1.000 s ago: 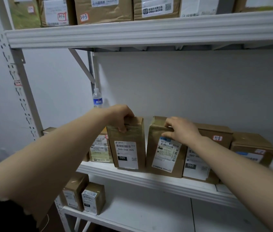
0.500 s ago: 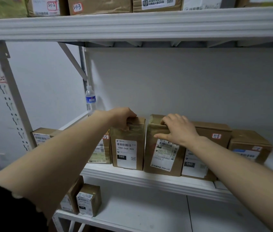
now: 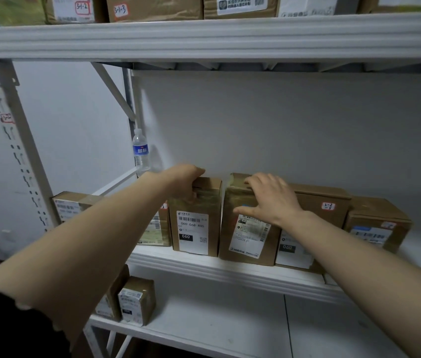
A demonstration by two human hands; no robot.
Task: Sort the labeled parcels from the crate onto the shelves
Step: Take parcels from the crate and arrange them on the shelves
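The left hand (image 3: 182, 180) fingers (image 3: 193, 197) curl over the top edge of the 060 parcel (image 3: 199, 220), which stands upright on the shelf (image 3: 204, 266) directly below them. The right hand (image 3: 268, 200) fingers (image 3: 254, 180) lie spread atop the neighbouring parcel (image 3: 243, 244), just beside.

Dim, cool, even light, soft shadows under shelves, wide-angle bending at edges, slight blur

Water bottle (image 3: 141, 151), blue label, is standing upright above and left of the left hand's fingers (image 3: 193, 195), against the white wall (image 3: 281, 125). Red-edged handwritten tag (image 3: 6, 117) is sitting far left of them.
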